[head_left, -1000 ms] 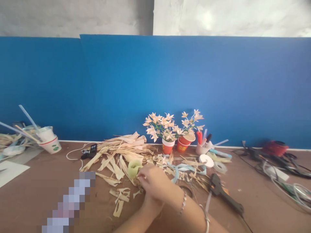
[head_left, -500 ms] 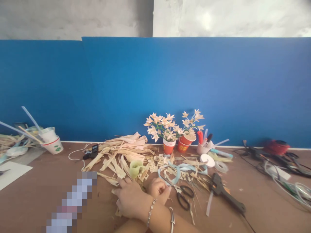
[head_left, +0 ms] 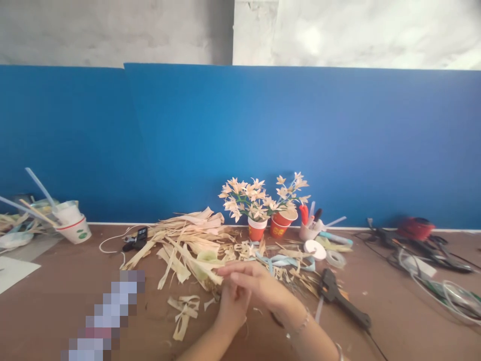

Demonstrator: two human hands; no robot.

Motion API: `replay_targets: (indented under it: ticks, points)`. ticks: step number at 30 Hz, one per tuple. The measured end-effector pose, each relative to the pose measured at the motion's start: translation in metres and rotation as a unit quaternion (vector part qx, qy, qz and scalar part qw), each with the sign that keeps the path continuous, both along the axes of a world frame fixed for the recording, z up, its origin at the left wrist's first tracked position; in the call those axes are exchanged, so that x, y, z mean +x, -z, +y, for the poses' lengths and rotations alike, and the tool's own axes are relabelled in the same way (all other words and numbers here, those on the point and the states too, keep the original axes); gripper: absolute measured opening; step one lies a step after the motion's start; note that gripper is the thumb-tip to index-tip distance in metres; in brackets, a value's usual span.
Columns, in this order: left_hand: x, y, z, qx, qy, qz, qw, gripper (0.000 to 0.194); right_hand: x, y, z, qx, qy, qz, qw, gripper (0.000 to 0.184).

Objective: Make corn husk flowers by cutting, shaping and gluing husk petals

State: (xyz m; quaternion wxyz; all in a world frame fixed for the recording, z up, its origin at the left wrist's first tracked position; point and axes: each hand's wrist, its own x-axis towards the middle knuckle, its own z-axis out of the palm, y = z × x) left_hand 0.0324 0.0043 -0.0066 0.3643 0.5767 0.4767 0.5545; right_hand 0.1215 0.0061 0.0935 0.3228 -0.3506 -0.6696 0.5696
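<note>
Right hand (head_left: 265, 285), fingers nearly straight, angled over left hand (head_left: 235, 301), fingers curled, beside pale dry flat strips (head_left: 184, 260), short of brown counter's (head_left: 150, 311) back edge. Grip: can't tell, either.

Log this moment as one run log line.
left hand: near husk strips, grip unclear | right hand: overlaps left in view, grip unclear | behind: pale flowers in red cups | right: glue gun on table
</note>
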Motion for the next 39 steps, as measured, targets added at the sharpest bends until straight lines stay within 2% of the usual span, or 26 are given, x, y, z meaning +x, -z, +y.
replay_targets:
  ticks: [1, 3, 6, 7, 9, 11, 13, 17, 19, 22, 27, 32, 35, 39]
  points:
    - [-0.004, -0.002, -0.004, -0.007, 0.01, -0.016, 1.0, 0.018, 0.009, -0.001, -0.003, 0.024, 0.024, -0.01, 0.999, 0.032]
    - [-0.012, -0.009, -0.008, -0.077, 0.011, -0.165, 0.983, 0.028, 0.025, -0.002, -0.01, 0.123, 0.077, -0.048, 0.988, 0.031]
    - [-0.019, -0.022, -0.008, -0.137, 0.004, -0.341, 0.93, 0.045, 0.036, 0.004, -0.023, 0.322, 0.095, -0.162, 0.928, 0.031]
    - [-0.019, -0.025, -0.007, -0.159, -0.002, -0.368, 0.916, 0.05, 0.036, 0.007, -0.027, 0.368, 0.08, -0.203, 0.904, 0.033]
    - [-0.02, -0.028, -0.005, -0.188, -0.016, -0.386, 0.903, 0.05, 0.034, 0.015, -0.035, 0.416, 0.04, -0.262, 0.87, 0.038]
    - [-0.02, -0.027, -0.003, -0.201, -0.02, -0.372, 0.906, 0.046, 0.031, 0.024, -0.04, 0.42, 0.016, -0.275, 0.864, 0.041]
    - [-0.021, -0.023, -0.002, -0.192, -0.013, -0.353, 0.916, 0.044, 0.03, 0.031, -0.04, 0.39, 0.039, -0.242, 0.887, 0.038]
    - [-0.022, -0.019, -0.003, -0.192, 0.012, -0.29, 0.938, 0.051, 0.03, 0.042, -0.026, 0.232, 0.199, -0.114, 0.945, 0.018]
    - [-0.021, -0.02, -0.004, -0.211, 0.035, -0.252, 0.944, 0.053, 0.029, 0.047, -0.017, 0.135, 0.22, -0.081, 0.963, 0.011]
    - [-0.018, -0.025, -0.006, -0.215, 0.065, -0.221, 0.949, 0.056, 0.024, 0.056, -0.008, 0.024, 0.2, -0.034, 0.979, 0.018]
    - [-0.019, -0.039, -0.008, -0.221, 0.112, -0.165, 0.955, 0.052, 0.021, 0.065, -0.007, -0.076, 0.163, 0.08, 0.98, 0.037]
    - [-0.029, -0.041, -0.005, -0.236, 0.189, -0.111, 0.947, 0.036, 0.03, 0.07, -0.007, -0.172, 0.184, 0.158, 0.955, 0.045]
    - [-0.032, -0.036, -0.005, -0.236, 0.177, -0.131, 0.946, 0.033, 0.033, 0.078, -0.005, -0.176, 0.198, 0.178, 0.948, 0.042]
    - [-0.03, -0.029, -0.012, -0.216, 0.132, -0.233, 0.939, 0.033, 0.033, 0.085, -0.006, -0.134, 0.188, 0.174, 0.957, 0.038]
